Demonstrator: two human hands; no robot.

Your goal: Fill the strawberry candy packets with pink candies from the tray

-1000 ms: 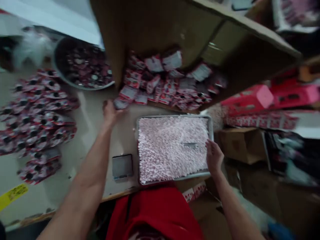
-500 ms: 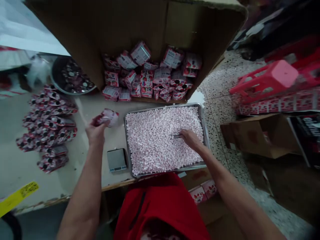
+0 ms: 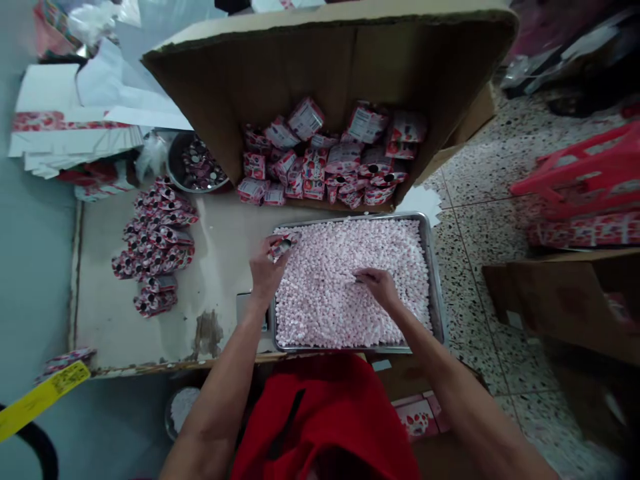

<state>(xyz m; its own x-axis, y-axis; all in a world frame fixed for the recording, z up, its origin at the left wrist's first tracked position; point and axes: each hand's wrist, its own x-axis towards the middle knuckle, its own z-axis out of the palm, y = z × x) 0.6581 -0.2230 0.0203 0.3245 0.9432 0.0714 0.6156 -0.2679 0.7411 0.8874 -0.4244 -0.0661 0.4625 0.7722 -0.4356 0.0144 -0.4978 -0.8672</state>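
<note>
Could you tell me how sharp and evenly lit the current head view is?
Head view: fairly sharp at the tray and both hands, left hand and right hand; the cardboard box interior is dim; edges bow with wide-angle distortion; no strong glare.

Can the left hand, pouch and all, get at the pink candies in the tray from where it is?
Probably yes: the left hand holds the pouch over the tray's left edge, candies open beside it.

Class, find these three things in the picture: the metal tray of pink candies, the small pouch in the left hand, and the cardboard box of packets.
metal tray (image 3: 434,280): head view, bare right rim.
small pouch (image 3: 281,247): head view, its middle.
cardboard box (image 3: 300,60): head view, inner back wall.
</note>
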